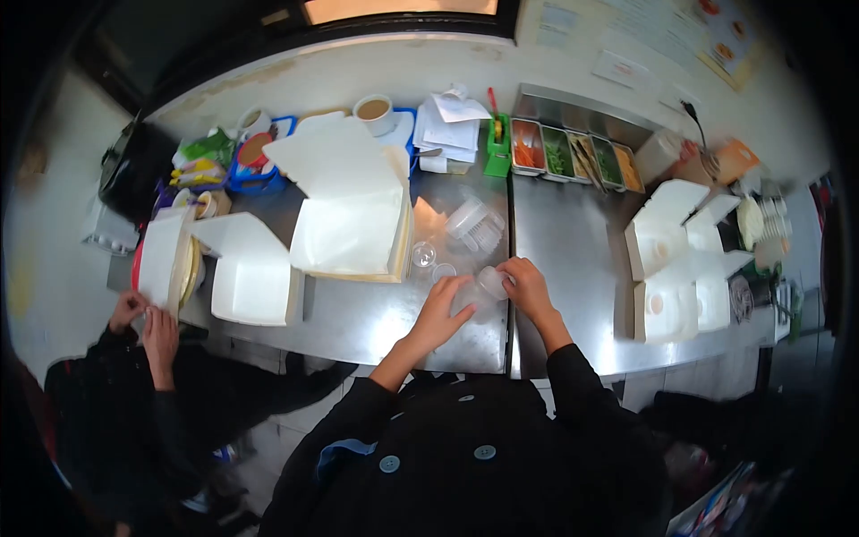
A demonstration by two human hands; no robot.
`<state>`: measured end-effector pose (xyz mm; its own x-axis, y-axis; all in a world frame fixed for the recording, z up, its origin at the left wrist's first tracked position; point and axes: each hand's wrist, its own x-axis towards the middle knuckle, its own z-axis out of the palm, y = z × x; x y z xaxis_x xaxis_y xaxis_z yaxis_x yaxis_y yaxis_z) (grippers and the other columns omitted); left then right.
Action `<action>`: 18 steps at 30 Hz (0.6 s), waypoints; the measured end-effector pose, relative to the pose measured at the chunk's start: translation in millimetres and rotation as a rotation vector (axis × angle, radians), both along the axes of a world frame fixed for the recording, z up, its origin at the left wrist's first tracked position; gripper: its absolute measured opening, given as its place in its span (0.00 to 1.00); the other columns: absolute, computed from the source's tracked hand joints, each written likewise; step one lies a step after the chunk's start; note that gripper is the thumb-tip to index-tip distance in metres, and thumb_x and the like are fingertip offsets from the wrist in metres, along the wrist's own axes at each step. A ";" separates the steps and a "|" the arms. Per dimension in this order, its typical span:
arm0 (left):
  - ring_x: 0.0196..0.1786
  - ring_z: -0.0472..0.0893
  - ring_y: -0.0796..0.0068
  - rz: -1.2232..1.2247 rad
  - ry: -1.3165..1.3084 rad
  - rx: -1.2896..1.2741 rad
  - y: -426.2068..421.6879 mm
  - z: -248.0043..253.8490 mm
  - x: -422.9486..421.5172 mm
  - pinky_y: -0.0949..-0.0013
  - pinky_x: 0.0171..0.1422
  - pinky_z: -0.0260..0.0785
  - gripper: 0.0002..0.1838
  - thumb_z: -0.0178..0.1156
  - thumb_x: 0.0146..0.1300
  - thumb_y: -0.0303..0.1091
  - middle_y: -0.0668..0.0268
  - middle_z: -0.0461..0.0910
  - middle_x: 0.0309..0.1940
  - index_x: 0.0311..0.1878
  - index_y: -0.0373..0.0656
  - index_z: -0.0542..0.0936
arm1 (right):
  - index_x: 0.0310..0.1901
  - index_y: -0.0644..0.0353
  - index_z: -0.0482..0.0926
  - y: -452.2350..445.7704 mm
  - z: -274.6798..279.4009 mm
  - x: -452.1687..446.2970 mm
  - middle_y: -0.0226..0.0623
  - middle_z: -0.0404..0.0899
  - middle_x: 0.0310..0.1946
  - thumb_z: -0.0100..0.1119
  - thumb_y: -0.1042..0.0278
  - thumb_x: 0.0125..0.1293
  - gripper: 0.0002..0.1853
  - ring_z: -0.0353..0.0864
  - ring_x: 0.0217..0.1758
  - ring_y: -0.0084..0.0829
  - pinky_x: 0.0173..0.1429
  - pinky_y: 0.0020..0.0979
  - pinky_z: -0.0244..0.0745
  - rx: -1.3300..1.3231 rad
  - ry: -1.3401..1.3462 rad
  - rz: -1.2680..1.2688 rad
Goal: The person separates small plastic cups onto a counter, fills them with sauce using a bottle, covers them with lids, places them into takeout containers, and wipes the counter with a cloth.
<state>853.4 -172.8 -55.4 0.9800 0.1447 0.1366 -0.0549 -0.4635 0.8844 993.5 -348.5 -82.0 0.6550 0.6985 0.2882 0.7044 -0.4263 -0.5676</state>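
My right hand (528, 286) grips the rim of a small clear plastic cup (490, 283) above the steel counter. Just left of it, my left hand (437, 315) has its thumb and fingers apart, with nothing visible between them. A round clear piece (443, 271), a cup or lid, lies by its fingertips. Another small clear cup (423, 255) stands a little farther back. Behind my hands, a stack of clear plastic lids or cups (476, 224) lies on its side.
Open white takeaway boxes stand left (250, 277) and right (684, 268), beside a large box stack (349, 233). Metal trays of chopped toppings (559, 157) line the back, near a green dispenser (498, 148). At the left, a co-worker's hands (157, 331) touch a box.
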 end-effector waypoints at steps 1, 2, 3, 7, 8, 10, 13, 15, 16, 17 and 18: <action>0.56 0.75 0.68 -0.007 0.015 -0.053 1.9 0.2 7.3 0.64 0.57 0.69 0.28 0.66 0.58 0.34 0.58 0.73 0.54 0.60 0.39 0.69 | 0.37 0.59 0.79 1.0 7.1 -4.1 0.35 0.79 0.38 0.60 0.83 0.46 0.14 0.76 0.43 0.41 0.48 0.36 0.72 0.019 0.040 -0.031; 0.58 0.74 0.67 -0.013 0.027 -0.104 5.8 0.1 15.7 0.63 0.59 0.69 0.30 0.67 0.57 0.34 0.57 0.71 0.57 0.61 0.39 0.68 | 0.37 0.60 0.79 3.1 22.0 -8.9 0.36 0.79 0.37 0.60 0.83 0.46 0.13 0.76 0.43 0.41 0.48 0.36 0.73 0.042 0.048 0.004; 0.57 0.74 0.68 -0.095 0.060 -0.225 12.4 -2.1 23.4 0.63 0.58 0.69 0.32 0.69 0.56 0.35 0.58 0.71 0.56 0.62 0.39 0.67 | 0.36 0.60 0.79 5.6 39.1 -14.3 0.38 0.78 0.37 0.60 0.84 0.47 0.13 0.77 0.43 0.41 0.47 0.36 0.74 0.066 0.055 0.044; 0.55 0.74 0.71 -0.372 0.275 -0.541 19.5 18.9 27.3 0.65 0.59 0.69 0.37 0.74 0.49 0.38 0.63 0.73 0.52 0.61 0.40 0.67 | 0.38 0.61 0.80 18.2 104.5 -48.8 0.38 0.79 0.37 0.60 0.85 0.50 0.13 0.78 0.43 0.41 0.46 0.35 0.74 0.172 0.052 0.115; 0.54 0.73 0.72 -0.433 0.322 -0.558 20.7 36.7 27.2 0.66 0.60 0.68 0.38 0.76 0.47 0.39 0.64 0.73 0.51 0.61 0.40 0.68 | 0.38 0.62 0.80 17.2 118.8 -55.2 0.37 0.79 0.37 0.60 0.86 0.50 0.13 0.78 0.43 0.40 0.46 0.33 0.75 0.213 0.087 0.073; 0.53 0.74 0.76 -0.414 0.257 -0.626 17.6 57.0 18.3 0.69 0.56 0.71 0.38 0.75 0.47 0.34 0.67 0.73 0.50 0.61 0.40 0.68 | 0.37 0.62 0.81 16.8 144.0 -60.3 0.35 0.80 0.38 0.62 0.86 0.49 0.13 0.80 0.42 0.37 0.44 0.31 0.75 0.308 0.143 0.001; 0.51 0.75 0.78 -0.396 0.188 -0.703 16.9 86.1 10.2 0.72 0.52 0.74 0.37 0.76 0.46 0.31 0.67 0.73 0.49 0.60 0.40 0.69 | 0.38 0.62 0.82 10.1 162.4 -54.8 0.36 0.81 0.41 0.61 0.86 0.51 0.13 0.81 0.43 0.36 0.46 0.31 0.75 0.317 0.190 0.125; 0.51 0.75 0.78 -0.361 0.112 -0.649 16.4 100.6 6.8 0.72 0.53 0.73 0.36 0.76 0.45 0.32 0.67 0.74 0.49 0.59 0.39 0.70 | 0.39 0.62 0.82 7.9 179.8 -47.6 0.36 0.81 0.41 0.60 0.88 0.51 0.13 0.81 0.44 0.36 0.47 0.31 0.75 0.285 0.153 0.239; 0.51 0.75 0.78 -0.330 0.062 -0.575 14.8 106.9 5.8 0.72 0.54 0.71 0.35 0.75 0.46 0.33 0.66 0.75 0.49 0.58 0.39 0.71 | 0.39 0.62 0.82 5.8 192.4 -44.3 0.36 0.81 0.41 0.59 0.88 0.51 0.14 0.81 0.44 0.36 0.47 0.31 0.75 0.268 0.132 0.290; 0.52 0.75 0.78 -0.308 0.016 -0.498 10.8 112.7 6.4 0.71 0.56 0.70 0.33 0.75 0.46 0.34 0.66 0.75 0.50 0.57 0.39 0.73 | 0.39 0.63 0.83 5.3 208.7 -44.0 0.37 0.82 0.40 0.56 0.90 0.52 0.14 0.81 0.44 0.36 0.47 0.30 0.75 0.286 0.033 0.266; 0.52 0.75 0.78 -0.270 -0.013 -0.599 3.7 117.4 7.1 0.72 0.56 0.70 0.33 0.75 0.46 0.33 0.66 0.75 0.50 0.57 0.39 0.73 | 0.38 0.63 0.83 4.4 229.0 -48.8 0.38 0.82 0.40 0.52 0.91 0.53 0.15 0.80 0.44 0.36 0.47 0.30 0.75 0.306 -0.067 0.231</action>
<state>860.5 -169.1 62.0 0.9913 -0.0515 0.1215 -0.1132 0.1404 0.9836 944.7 -344.1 147.0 0.4630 0.7006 0.5430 0.8016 -0.0695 -0.5938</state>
